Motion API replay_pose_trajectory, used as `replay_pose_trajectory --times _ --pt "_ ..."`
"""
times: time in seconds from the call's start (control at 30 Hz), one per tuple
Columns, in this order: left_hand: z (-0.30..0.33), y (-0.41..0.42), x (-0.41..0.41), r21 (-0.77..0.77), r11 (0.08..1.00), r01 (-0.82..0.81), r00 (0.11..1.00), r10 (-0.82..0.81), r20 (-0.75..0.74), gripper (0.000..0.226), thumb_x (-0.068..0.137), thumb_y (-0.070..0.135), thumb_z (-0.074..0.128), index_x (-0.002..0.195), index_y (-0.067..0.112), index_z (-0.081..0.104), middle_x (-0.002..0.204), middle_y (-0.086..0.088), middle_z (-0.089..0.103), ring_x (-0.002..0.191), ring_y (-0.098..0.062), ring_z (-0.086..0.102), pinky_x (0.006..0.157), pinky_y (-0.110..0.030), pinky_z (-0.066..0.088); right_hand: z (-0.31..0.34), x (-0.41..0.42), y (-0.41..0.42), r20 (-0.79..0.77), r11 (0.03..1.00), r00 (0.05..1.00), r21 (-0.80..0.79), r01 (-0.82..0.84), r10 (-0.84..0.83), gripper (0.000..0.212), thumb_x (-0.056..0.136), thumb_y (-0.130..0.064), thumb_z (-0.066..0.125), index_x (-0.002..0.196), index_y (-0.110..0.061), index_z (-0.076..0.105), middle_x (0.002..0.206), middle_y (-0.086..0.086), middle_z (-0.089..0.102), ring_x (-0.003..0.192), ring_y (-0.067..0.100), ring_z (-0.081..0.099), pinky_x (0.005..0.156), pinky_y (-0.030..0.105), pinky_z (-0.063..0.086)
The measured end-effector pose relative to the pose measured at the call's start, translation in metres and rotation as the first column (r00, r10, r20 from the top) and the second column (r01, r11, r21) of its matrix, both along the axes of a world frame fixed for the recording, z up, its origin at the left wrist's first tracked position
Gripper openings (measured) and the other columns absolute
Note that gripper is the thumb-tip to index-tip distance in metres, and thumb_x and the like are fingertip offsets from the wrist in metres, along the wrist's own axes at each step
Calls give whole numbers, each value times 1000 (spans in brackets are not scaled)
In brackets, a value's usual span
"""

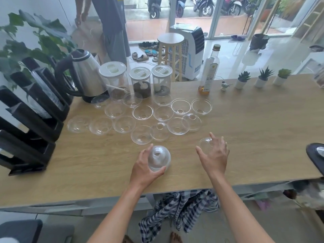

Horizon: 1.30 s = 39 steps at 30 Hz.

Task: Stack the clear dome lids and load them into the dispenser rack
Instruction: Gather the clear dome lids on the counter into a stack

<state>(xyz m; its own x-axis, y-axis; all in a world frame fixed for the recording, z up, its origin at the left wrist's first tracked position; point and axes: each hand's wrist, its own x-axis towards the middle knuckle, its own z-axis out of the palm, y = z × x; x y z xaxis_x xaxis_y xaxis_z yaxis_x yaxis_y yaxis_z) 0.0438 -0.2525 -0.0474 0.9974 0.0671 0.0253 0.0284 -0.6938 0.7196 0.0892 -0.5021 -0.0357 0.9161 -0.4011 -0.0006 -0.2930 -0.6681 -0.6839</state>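
Note:
My left hand (145, 168) grips a short stack of clear dome lids (159, 159) just above the wooden table (254, 137), dome side up. My right hand (214, 155) is spread over a single dome lid (205, 142) lying on the table to the right, fingers touching its near side; whether it is gripped cannot be told. Several more loose dome lids (142, 112) lie scattered across the middle of the table, most with the rim up. The black dispenser rack (33, 123) stands at the left edge, with lids showing in one of its slots.
Behind the loose lids stand a steel kettle (85, 76), three lidded jars (140, 81) and a bottle (208, 74). Small potted plants (242, 80) line the far right edge. A person stands beyond the table at the back left. A dark object (315, 155) juts in at the right.

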Motion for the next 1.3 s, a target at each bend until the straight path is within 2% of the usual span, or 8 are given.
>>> replay_pose_trajectory --times 0.07,0.23,0.47,0.6,0.73,0.9,1.03,1.3 --pt "-1 -3 1 1 1000 -1 1000 1 -2 105 68 43 89 156 28 33 141 1 51 113 -5 49 89 -19 42 -6 1 -9 -63 1000 998 3 -13 14 77 85 -38 81 152 -30 45 164 18 32 153 39 25 122 50 30" --pt "-1 -4 -1 -14 1000 -4 1000 4 1 112 66 51 86 158 27 26 145 5 48 124 -3 44 102 -30 46 -20 -7 -13 -19 994 996 71 -87 89 64 81 -26 86 138 -29 58 138 16 44 126 35 52 92 31 48" --pt "7 7 -7 -63 997 -43 999 42 -11 115 62 63 87 156 31 29 145 16 44 130 -2 43 107 -28 40 16 -21 24 217 944 947 179 -278 238 62 81 -33 86 138 -36 60 131 1 45 117 11 50 91 16 41" --pt "10 24 -13 -152 982 -109 994 103 -46 105 68 86 63 153 30 38 150 13 47 133 -3 45 108 -33 41 32 -27 56 302 855 846 147 -497 440 65 78 -33 88 136 -43 58 129 -8 46 114 -14 45 81 -2 41" --pt "14 47 -17 -231 940 -251 968 241 -72 105 70 95 40 150 26 47 151 0 52 134 -14 50 110 -43 44 24 -31 82 240 781 775 95 -618 584 71 76 -37 87 140 -36 57 131 -7 49 114 1 52 86 -1 38" --pt "21 61 -9 -220 926 -307 952 297 -79 91 79 84 39 149 26 48 149 -4 53 131 -21 55 108 -47 47 2 -34 99 143 756 756 69 -651 639 68 78 -33 87 139 -32 56 140 0 46 116 8 47 97 16 47" --pt "24 66 7 -188 941 -280 960 275 -54 84 83 77 44 148 24 48 147 -2 55 133 -17 53 106 -40 46 -9 -36 106 146 753 753 70 -654 641 68 80 -29 86 140 -30 54 143 0 43 114 8 50 83 -1 38" --pt "31 62 58 10 984 -178 983 178 50 78 84 47 77 148 12 48 145 -9 52 136 -24 49 108 -37 42 -6 -36 116 176 802 807 114 -586 564 73 77 -30 88 142 -32 53 147 -2 41 125 7 46 88 -3 34"
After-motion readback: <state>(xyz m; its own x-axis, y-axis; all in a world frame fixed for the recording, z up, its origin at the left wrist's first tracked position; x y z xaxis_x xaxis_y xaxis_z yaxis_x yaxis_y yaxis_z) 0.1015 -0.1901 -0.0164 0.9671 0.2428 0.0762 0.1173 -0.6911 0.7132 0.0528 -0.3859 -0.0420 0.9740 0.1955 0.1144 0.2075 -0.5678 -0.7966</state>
